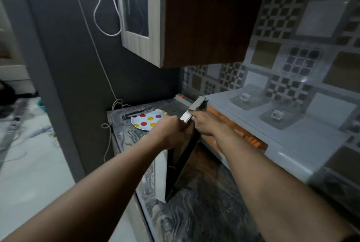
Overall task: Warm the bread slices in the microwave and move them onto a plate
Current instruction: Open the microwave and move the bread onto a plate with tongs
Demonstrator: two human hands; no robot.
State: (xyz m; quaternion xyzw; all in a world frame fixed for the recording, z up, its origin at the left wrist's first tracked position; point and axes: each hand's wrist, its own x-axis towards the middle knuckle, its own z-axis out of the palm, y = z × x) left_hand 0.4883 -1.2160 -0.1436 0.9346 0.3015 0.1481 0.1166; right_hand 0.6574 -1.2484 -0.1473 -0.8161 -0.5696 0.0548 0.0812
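Note:
A white microwave (272, 125) stands on the marble counter at the right, its door (182, 164) swung open toward me and its inside glowing orange. My left hand (169, 130) grips the door's top edge from the outer side. My right hand (204, 123) rests on the inner side of that same edge, at the mouth of the cavity; whether it holds anything is unclear. A white plate with coloured dots (148, 120) lies on the counter beyond the door, with metal tongs (136, 113) beside it. No bread slices are visible.
A wall cabinet (194, 18) hangs low above the counter. White cables (109, 18) run down the dark wall to the counter's back left corner. A power strip with a red light (182, 96) sits behind the microwave. The counter edge (144, 212) drops to the floor on the left.

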